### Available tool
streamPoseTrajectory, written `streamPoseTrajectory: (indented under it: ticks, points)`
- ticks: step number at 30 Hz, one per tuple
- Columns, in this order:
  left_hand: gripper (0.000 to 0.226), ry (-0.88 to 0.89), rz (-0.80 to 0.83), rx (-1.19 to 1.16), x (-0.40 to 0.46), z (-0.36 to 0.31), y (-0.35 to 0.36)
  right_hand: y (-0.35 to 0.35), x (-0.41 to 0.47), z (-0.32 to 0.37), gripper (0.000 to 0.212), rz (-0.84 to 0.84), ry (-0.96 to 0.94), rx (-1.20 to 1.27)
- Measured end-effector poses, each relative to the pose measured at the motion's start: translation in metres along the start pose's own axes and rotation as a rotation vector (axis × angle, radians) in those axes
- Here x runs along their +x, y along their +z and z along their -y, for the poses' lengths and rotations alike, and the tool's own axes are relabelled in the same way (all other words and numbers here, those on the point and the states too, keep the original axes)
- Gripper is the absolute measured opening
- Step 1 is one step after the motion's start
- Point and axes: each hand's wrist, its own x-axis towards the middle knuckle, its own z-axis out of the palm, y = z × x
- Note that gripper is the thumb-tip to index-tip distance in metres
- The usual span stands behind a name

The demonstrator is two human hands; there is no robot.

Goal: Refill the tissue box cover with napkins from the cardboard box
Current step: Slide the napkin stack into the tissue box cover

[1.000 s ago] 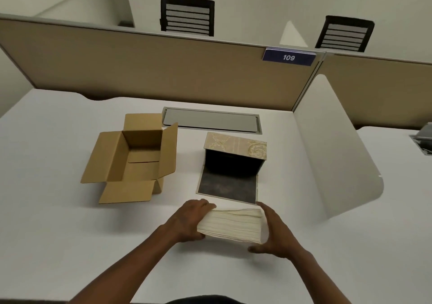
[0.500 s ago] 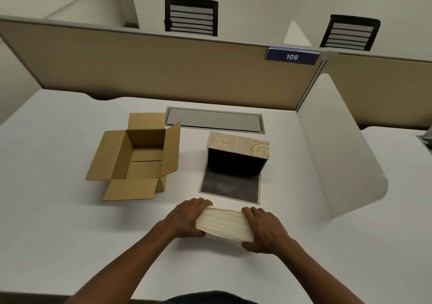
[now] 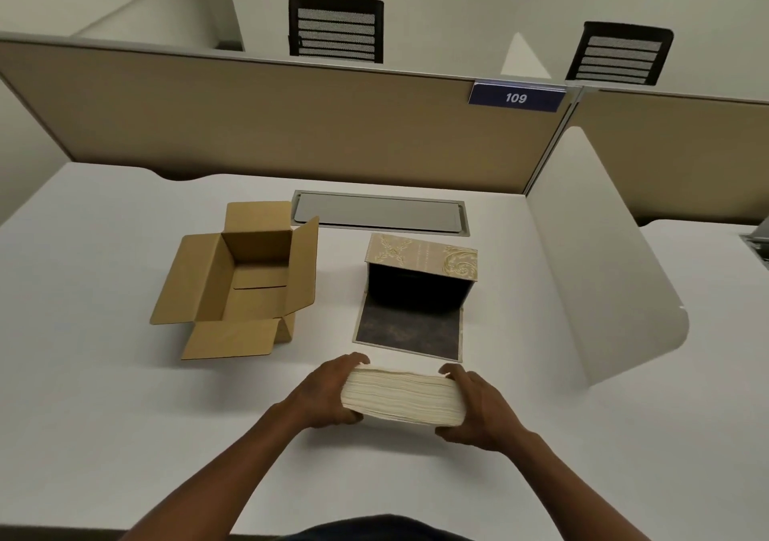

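A thick stack of cream napkins is gripped at its two ends by my left hand and my right hand, low over the white desk near the front. Just beyond it stands the tissue box cover, beige with a gold pattern, its dark inside facing me and its dark flap lying flat on the desk towards the stack. To the left sits the brown cardboard box, all flaps open, with nothing visible inside.
A grey cable hatch is set into the desk behind the boxes. A beige partition runs along the back, and a white curved divider stands on the right. Two black chairs show beyond the partition.
My right hand slid from over the stack's front back to its right end. The stack now lies squarer between both hands, a little nearer the cover's flap.
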Motion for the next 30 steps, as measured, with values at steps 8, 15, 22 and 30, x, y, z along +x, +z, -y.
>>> streamPoseTrajectory:
  ticks: [8, 15, 22, 30]
  points:
    - [0.073, -0.056, -0.053, -0.216, -0.007, 0.001, 0.004, 0.010, -0.002, -0.005, 0.089, -0.051, 0.044, 0.137]
    - [0.081, -0.249, -0.077, -0.753, -0.007, 0.007, 0.005, 0.020, -0.002, -0.017, 0.082, -0.114, 0.301, 0.789]
    - [0.055, -0.482, -0.114, -0.974, -0.004, -0.016, 0.004, 0.025, 0.006, -0.005, 0.087, -0.169, 0.527, 1.093]
    - [0.068, -0.641, -0.187, -0.671, 0.000, -0.041, 0.019, 0.053, 0.015, -0.025, 0.103, -0.132, 0.662, 1.006]
